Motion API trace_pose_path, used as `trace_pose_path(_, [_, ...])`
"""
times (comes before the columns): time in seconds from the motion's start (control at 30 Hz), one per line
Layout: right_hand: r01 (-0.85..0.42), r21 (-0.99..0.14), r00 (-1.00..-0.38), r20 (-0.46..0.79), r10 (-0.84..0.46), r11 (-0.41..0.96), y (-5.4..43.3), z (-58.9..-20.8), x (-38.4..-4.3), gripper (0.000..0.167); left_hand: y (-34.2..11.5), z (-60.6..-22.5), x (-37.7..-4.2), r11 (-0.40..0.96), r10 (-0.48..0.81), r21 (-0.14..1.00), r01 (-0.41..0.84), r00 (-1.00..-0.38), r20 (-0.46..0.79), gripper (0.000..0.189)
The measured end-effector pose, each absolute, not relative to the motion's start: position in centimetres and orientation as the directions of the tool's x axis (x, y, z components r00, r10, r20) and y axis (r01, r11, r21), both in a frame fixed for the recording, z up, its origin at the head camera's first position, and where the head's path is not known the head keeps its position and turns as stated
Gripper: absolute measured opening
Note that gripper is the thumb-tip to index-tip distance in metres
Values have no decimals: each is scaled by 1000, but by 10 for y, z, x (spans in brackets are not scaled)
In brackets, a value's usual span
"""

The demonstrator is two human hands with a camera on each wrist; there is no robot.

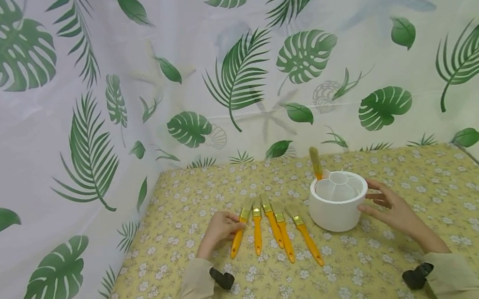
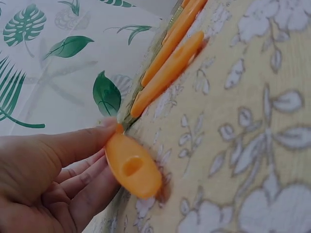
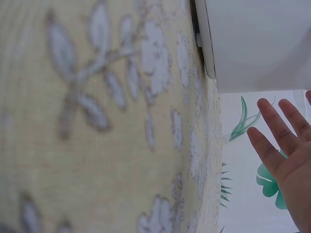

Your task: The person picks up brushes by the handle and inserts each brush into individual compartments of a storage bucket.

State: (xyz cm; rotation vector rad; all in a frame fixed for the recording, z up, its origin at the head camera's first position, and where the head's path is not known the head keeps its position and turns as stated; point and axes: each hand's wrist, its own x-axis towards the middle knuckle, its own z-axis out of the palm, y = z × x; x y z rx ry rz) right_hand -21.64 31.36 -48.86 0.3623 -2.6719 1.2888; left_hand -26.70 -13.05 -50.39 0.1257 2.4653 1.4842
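My left hand (image 1: 222, 227) pinches the leftmost paintbrush (image 1: 237, 242) between thumb and fingers; in the left wrist view its orange handle end (image 2: 133, 167) points toward the camera. Several more paintbrushes (image 1: 258, 235) with orange handles and gold ferrules lie to the right of it, bristles pointing away from me. A round white divided organizer (image 1: 336, 215) stands right of the brushes, with one paintbrush (image 1: 316, 162) upright in it. My right hand (image 1: 390, 206) is at the organizer's right side, fingers extended; whether they touch it I cannot tell.
The table wears a yellow floral cloth (image 1: 357, 273). White curtains (image 1: 231, 72) with green leaf prints hang behind the table and along its left side. A small black camera is strapped to each wrist.
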Motion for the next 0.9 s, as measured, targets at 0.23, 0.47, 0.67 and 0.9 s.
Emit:
trace_pose_path(0.23, [-279, -748, -960, 228, -161, 603, 312, -487, -215, 74, -127, -500, -267, 452, 186, 889, -70, -967, -171, 26])
trace_pose_path(0.47, [-267, -754, -964, 209, -166, 600, 313, -487, -215, 75, -122, -494, -270, 440, 154, 897, -45, -980, -124, 27])
trace_pose_path(0.67, [-275, -766, -961, 211, -177, 581, 313, -488, -215, 76, -118, -490, -268, 382, 173, 924, -24, -980, -97, 27])
trace_pose_path(0.9, [-286, -777, -958, 214, -192, 561, 312, -486, -215, 76, -113, -488, -268, 365, 204, 930, 43, -978, -35, 27])
